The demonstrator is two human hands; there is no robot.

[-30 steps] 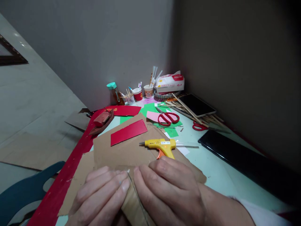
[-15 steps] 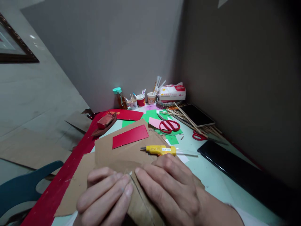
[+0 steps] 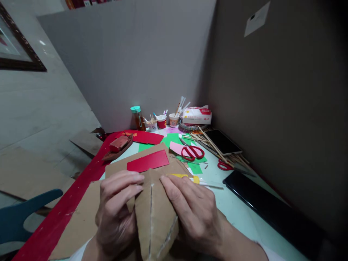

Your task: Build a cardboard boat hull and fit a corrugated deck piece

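Both my hands on a folded cardboard piece (image 3: 154, 214) w/ a glued seam down the middle, held up just above the near table edge, in front of me. My left hand (image 3: 115, 214) grips its left side, fingers curled over the front face, thumb hidden behind; my right hand (image 3: 194, 215) lies flat on the right panel, fingers together, tips pressing next to the seam. Under it a bigger cardboard sheet (image 3: 119, 168) w/ a red card strip (image 3: 148, 161) lying on top. Yellow glue gun (image 3: 190, 177) just behind my right fingers, mostly hidden. Red scissors (image 3: 192, 152) on green paper (image 3: 174, 139) further back, 2nd red pair (image 3: 224, 165) by wooden sticks (image 3: 217, 146). Cups (image 3: 162, 121) and tissue pack (image 3: 197, 115) at the wall. Black tablet (image 3: 269, 208) to the right.
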